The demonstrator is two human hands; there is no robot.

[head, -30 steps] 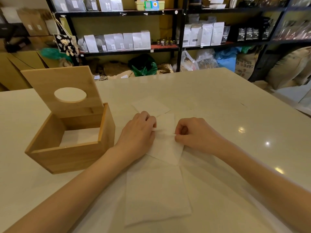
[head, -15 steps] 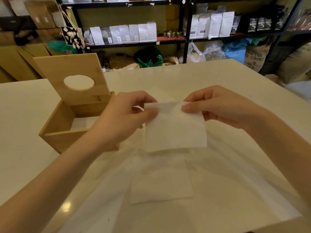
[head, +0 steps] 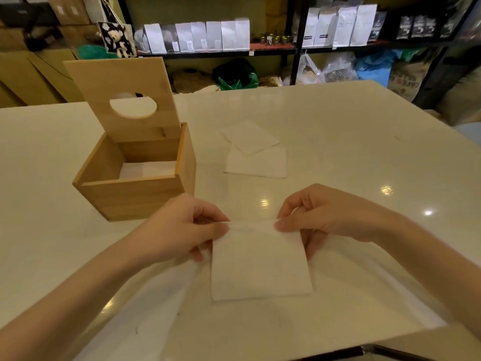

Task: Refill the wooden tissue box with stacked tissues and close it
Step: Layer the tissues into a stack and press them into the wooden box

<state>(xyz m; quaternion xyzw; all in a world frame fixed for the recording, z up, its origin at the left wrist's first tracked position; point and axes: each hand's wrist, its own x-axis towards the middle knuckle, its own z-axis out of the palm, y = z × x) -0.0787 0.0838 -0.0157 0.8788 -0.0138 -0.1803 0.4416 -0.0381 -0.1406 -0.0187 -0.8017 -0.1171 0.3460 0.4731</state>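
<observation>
Pinching the top corners of a white square folded tissue [head: 260, 267], our left hand [head: 182, 230] and right hand [head: 328, 217] hold it just in front of the open light-brown wooden tissue box [head: 135, 183] on the cream glossy worktop [head: 338, 142]; white tissues [head: 148, 170] lie inside the box, two more white tissues [head: 256, 157] beside it.

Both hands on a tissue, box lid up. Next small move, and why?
Probably carry the held tissue left and lay it in the wooden box. The left hand and right hand pinch its top corners, the lid stands open, and tissues in the box lie low.
</observation>
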